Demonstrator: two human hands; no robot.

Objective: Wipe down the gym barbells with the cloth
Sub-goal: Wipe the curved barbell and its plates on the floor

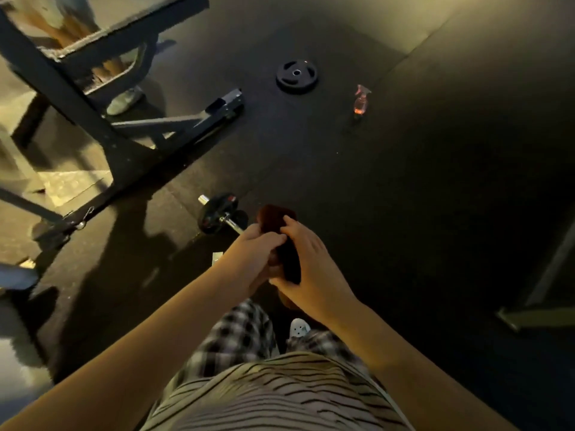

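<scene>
You are gripping the cloth (275, 217) with your left hand (253, 255) and right hand (311, 269). The barbell (217, 213) is lying on the floor (404, 213).

A gym, dark rubber mat floor (404, 197), steel rack frame (93, 126) at upper left, loose weight plate (297, 76) at top centre, loaded barbell (222, 214) at centre.

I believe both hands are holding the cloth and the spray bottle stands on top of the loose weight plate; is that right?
Not quite. In the head view the spray bottle stands on the floor, apart from the weight plate, not on top of it. The left hand and right hand do both hold the cloth.
</scene>
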